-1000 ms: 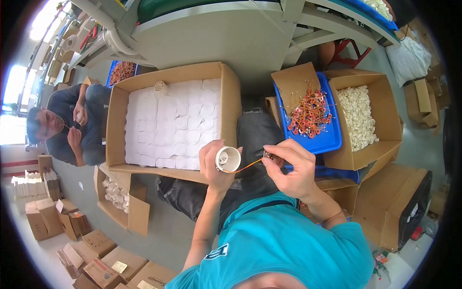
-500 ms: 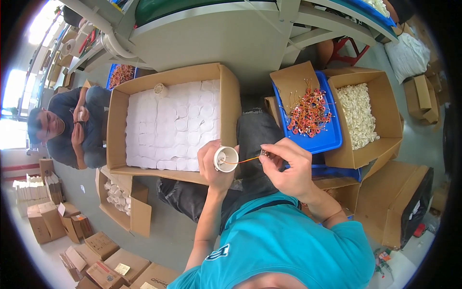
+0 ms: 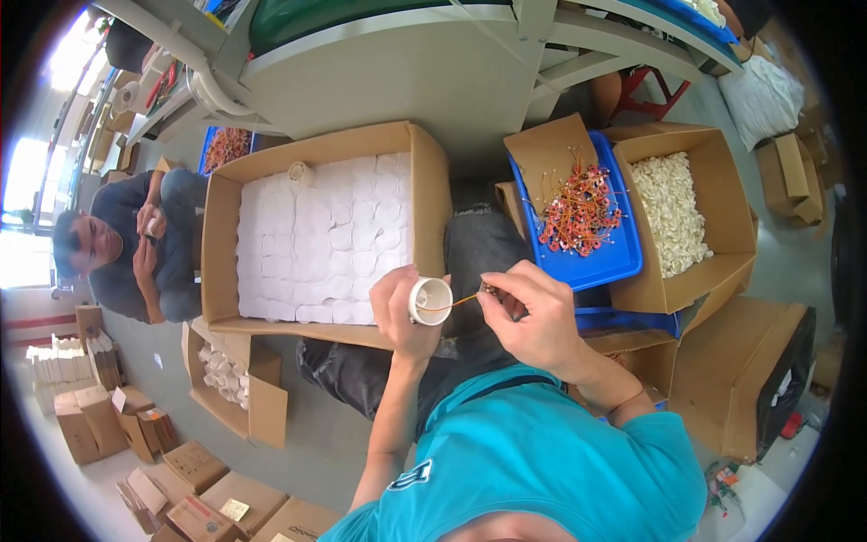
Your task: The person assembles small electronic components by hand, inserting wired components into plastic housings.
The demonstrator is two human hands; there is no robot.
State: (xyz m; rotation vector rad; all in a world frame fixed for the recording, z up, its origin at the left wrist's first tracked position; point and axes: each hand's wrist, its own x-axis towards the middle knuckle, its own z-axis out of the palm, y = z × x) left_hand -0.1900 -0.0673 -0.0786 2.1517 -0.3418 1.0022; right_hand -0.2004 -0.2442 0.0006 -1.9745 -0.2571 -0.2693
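Note:
My left hand [image 3: 397,314] is wrapped round a white plastic cup-shaped housing [image 3: 432,301], its open mouth tilted up and toward the right. Out of that mouth runs a thin orange wire [image 3: 465,299]. It leads to my right hand [image 3: 533,316], whose thumb and fingers pinch a small part [image 3: 489,289] at the wire's end. The part looks like a little circuit board, though the fingers mostly cover it. Both hands are above my lap, at the near right corner of a large cardboard box [image 3: 430,199].
White paper-like pieces and one loose white housing [image 3: 300,173] fill the large box. On the right, a blue tray [image 3: 623,262] holds red parts with orange wires, beside a carton [image 3: 736,190] of small cream parts. A co-worker [image 3: 135,235] sits at the left, near an open carton [image 3: 266,406].
My right hand has shifted slightly left with the small part, closer to the housing, so less wire spans the gap. The housing has moved slightly right and turned a little in my left hand.

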